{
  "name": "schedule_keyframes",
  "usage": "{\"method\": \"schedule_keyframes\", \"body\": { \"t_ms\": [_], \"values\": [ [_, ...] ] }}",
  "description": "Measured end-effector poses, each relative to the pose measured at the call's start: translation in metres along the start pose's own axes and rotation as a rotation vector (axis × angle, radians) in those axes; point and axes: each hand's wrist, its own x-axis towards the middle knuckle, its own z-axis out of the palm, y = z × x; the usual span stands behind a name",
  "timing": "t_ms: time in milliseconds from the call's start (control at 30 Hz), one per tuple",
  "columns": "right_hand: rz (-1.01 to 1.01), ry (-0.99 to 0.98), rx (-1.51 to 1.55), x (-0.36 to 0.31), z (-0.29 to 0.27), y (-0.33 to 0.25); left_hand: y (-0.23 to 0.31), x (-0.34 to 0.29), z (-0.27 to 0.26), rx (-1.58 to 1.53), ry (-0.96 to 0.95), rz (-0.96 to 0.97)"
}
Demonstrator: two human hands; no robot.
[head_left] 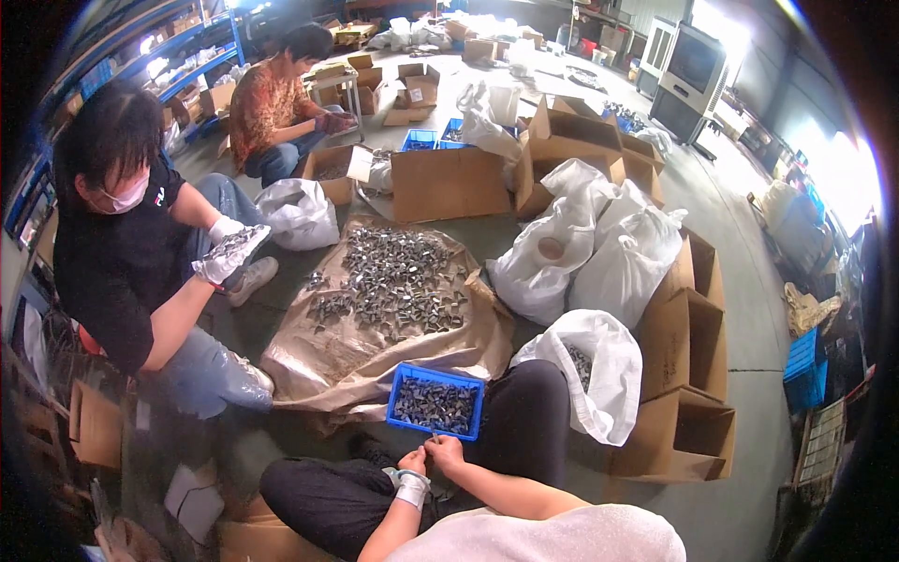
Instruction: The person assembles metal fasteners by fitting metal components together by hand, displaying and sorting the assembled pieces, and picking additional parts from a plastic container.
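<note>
My right hand [448, 451] is closed in a pinch at the near edge of a blue plastic bin [390, 398]. A thin small metal part [434, 435] sticks up from its fingertips. Right beside it, my left hand [413, 461] is also closed, fingertips touching or nearly touching the right ones. Whatever the left fingers hold is too small to tell. Dark small metal parts [434, 403] fill the bin, which stands at the near edge of a brown sheet [309, 361]. Many loose metal pieces [398, 276] are heaped on that sheet.
An open white sack [613, 375] stands right of my knee, with fuller sacks [543, 253] behind it. Cardboard boxes [688, 342] line the right side. A gloved co-worker [112, 234] sits at left handling metal pieces; another person [272, 103] crouches farther back.
</note>
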Motion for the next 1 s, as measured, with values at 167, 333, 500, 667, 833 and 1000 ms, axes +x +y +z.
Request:
{"method": "schedule_keyframes", "body": {
  "t_ms": [167,333,500,667,833,1000],
  "values": [
    [0.02,-0.007,0.046,0.001,-0.006,-0.004,0.01,-0.006,0.009,0.023,0.011,0.035],
    [0.024,-0.034,0.053,0.004,0.0,-0.002,0.029,-0.016,0.011,-0.064,0.004,-0.018],
    [-0.016,0.009,0.073,0.018,0.006,0.02,-0.038,0.021,-0.001,0.095,-0.008,0.04],
    [0.018,-0.058,0.129,-0.006,-0.008,-0.013,-0.027,0.005,0.011,0.029,0.02,-0.064],
    [0.045,-0.113,0.325,-0.007,-0.009,-0.022,-0.021,0.0,0.017,-0.077,-0.075,-0.018],
    [0.073,-0.069,0.29,-0.001,-0.009,-0.017,0.002,-0.008,0.022,0.026,-0.03,-0.056]
  ]
}}
